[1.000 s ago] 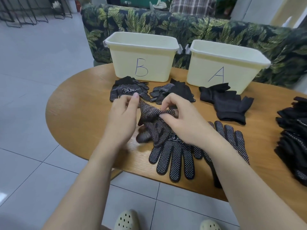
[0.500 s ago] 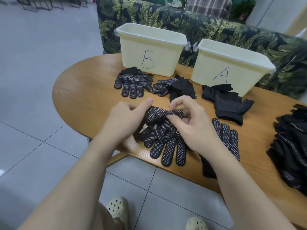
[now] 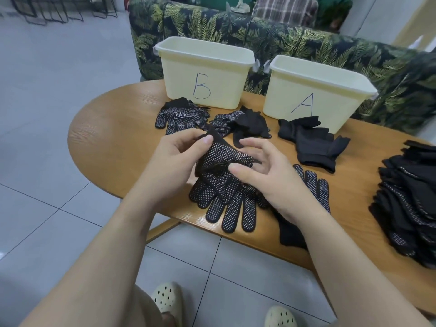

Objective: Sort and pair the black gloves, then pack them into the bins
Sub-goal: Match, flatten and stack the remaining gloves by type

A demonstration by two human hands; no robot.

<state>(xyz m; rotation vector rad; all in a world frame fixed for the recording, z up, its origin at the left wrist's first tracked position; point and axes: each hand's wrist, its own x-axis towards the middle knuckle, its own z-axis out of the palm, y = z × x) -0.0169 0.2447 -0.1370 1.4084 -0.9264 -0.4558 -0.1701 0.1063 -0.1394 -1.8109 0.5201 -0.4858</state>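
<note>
Nearest, two feet in cream perforated clogs [image 3: 166, 300] stand on the grey tiled floor. Above them, at the near edge of the wooden table [image 3: 106, 142], the left hand [image 3: 174, 159] pinches the folded cuff end of a dotted black glove pair [image 3: 224, 180] between thumb and fingers. The right hand [image 3: 266, 178] is half open, its thumb pressing the fold and its fingers loosely curved beside it. Another dotted glove [image 3: 313, 185] lies just right of that wrist, a stack of gloves [image 3: 410, 197] at the far right. Farther on lie a logo-printed glove pair [image 3: 181, 116], its writing illegible, a mixed bundle [image 3: 245, 125] and plain black gloves [image 3: 311, 140]. Behind stand the cream bins marked "B" [image 3: 205, 72] and "A" [image 3: 313, 93].
</note>
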